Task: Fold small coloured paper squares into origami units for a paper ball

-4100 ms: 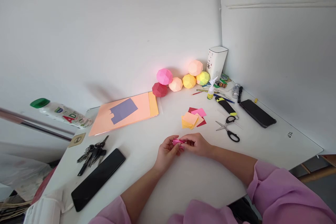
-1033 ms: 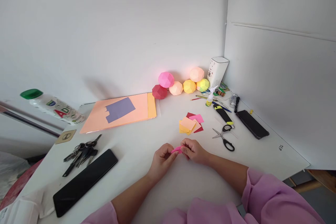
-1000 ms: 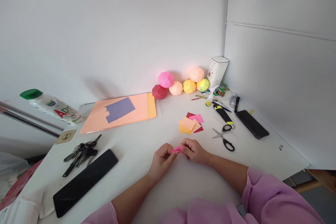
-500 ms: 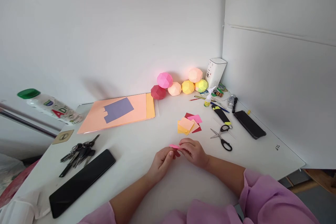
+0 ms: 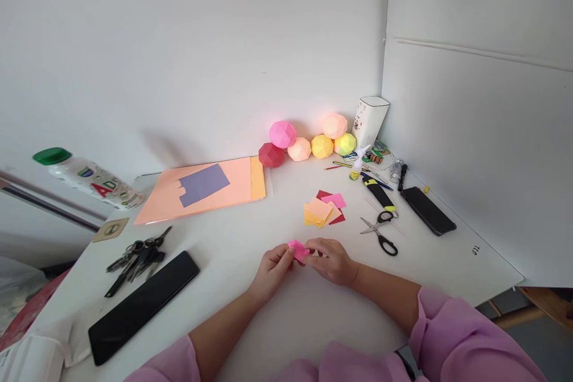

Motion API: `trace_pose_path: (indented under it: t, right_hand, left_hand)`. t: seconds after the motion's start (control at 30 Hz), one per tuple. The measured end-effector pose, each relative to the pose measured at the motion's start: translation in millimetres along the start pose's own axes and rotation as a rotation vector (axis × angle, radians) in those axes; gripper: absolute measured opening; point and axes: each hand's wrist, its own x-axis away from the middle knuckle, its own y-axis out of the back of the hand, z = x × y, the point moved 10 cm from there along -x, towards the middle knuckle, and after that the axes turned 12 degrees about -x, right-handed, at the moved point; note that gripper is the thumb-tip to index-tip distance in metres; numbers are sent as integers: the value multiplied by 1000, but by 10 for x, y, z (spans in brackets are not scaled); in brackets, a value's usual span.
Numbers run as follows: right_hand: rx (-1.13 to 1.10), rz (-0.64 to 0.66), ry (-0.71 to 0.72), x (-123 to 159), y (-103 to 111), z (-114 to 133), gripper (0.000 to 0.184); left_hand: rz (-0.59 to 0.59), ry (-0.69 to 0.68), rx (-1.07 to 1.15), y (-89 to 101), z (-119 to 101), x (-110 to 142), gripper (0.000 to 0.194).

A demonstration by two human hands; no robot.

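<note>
A small piece of pink paper [image 5: 297, 249] is held between my two hands above the table's front middle. My left hand [image 5: 275, 267] pinches its left side, thumb on top. On its right edge are the fingertips of my right hand [image 5: 332, 259], curled and closed around it. Just beyond my hands lies a loose pile of paper squares [image 5: 320, 209] in peach, yellow, pink and red. Scissors [image 5: 379, 231] with black handles rest to the right of the pile, blades apart.
Faceted paper balls [image 5: 283, 133] stand against the back wall. A glue bottle [image 5: 357, 167], a utility knife [image 5: 378, 194] and a black phone [image 5: 428, 210] lie at right. Peach sheets [image 5: 242, 176], keys [image 5: 141, 256], a second phone [image 5: 143, 304] and a bottle [image 5: 89, 179] are at left.
The pink paper has turned, so its flat face now shows rather than its edge. Both hands stay on it, with the right fingers slightly shifted.
</note>
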Motion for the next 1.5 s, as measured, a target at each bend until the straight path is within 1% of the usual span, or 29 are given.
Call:
trace_pose_path:
  t: [0.23, 0.43, 0.57, 0.7, 0.83, 1.03, 1.17, 1.27, 1.5]
  right_hand:
    - [39, -46, 119, -5, 30, 111, 24]
    - [80, -68, 159, -12, 38, 154, 21]
    - [101, -101, 199, -24, 66, 210, 19]
    - [68, -120, 222, -36, 83, 246, 17]
    - [-18, -73, 179, -46, 47, 187, 8]
    - [-193, -90, 43, -58, 79, 14, 11]
    - [-299, -74, -18, -61, 57, -48, 9]
    - [-299, -57, -34, -56, 30, -60, 7]
    - [-267, -34, -23, -53, -11, -61, 6]
  left_hand:
    - [-55, 47, 10, 34, 68, -10, 39]
    - [-86, 31, 19, 51, 46, -7, 36]
    - [-67, 52, 49, 34, 95, -8, 36]
    - [-34, 66, 102, -6, 165, -25, 32]
    - [-53, 85, 139, 6, 185, -40, 33]
    - [-76, 98, 139, 32, 149, -41, 34]
    - [-62, 87, 150, 23, 167, -52, 32]
    - [-55, 72, 160, 21, 169, -59, 31]
    - [-49, 81, 176, 27, 172, -54, 32]
